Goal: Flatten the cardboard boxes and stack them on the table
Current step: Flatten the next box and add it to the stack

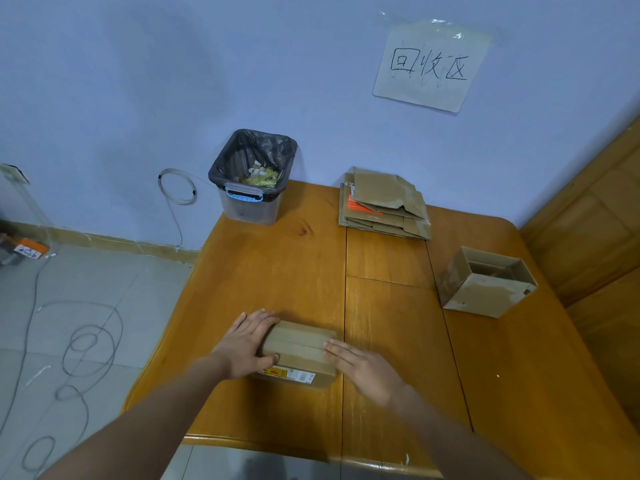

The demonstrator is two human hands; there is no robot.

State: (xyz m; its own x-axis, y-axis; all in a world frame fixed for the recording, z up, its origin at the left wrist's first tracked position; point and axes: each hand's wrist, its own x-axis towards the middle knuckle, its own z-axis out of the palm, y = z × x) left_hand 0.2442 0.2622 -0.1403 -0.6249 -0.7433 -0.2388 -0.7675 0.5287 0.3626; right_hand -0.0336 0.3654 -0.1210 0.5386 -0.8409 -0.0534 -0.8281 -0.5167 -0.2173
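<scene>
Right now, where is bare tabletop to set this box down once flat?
Free: the table middle, between bin, flat stack and held box; also the near right corner, below the open box. Crowded: the far edge. Left hand and right hand flank the box.

1. Your wooden table (388,393) stands against the wall.
2. At its far left edge sits a clear bin with a black liner (252,176).
3. The stack of flattened cardboard (384,204) lies far centre.
4. An open box (485,284) rests right.
5. A closed box (299,351) sits nearest you.
</scene>
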